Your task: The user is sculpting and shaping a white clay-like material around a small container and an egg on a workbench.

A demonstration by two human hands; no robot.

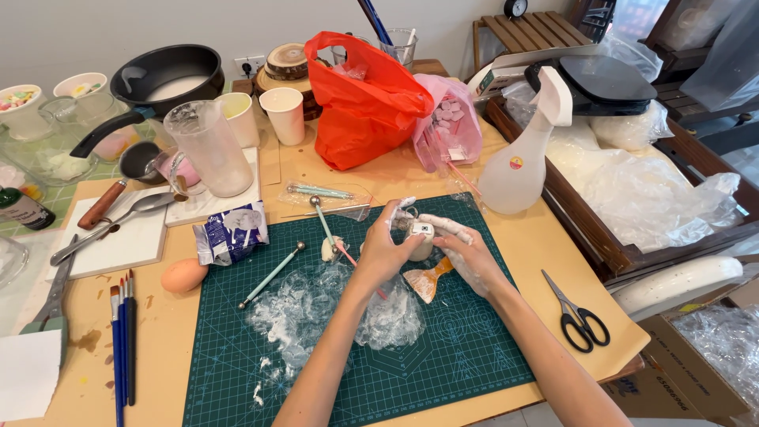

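Hands meet in the middle of the green cutting mat [443, 356]. My left hand [385, 255] & right hand [466, 251] are both wrapped round a small white lump [421, 239], fingers curled & pressing on it from each side. Lump sits just above the mat, between my palms. White powder is all over my fingers [407, 207].

Right under my hands lies an orange tail shape [424, 282], flat on the mat. Crinkly clear plastic [324, 304] w/ white powder is spread next to it, by my left wrist. A pink stick tool [348, 259] pokes out from under my left hand. Two ball-tip tools [273, 275] lie near, on the mat's top left part.

Off the mat: egg [183, 276] on the left, blue brushes [121, 348] near the table edge, black scissors [577, 312] on the right, white spray bottle [522, 158] & red bag [364, 99] further back.
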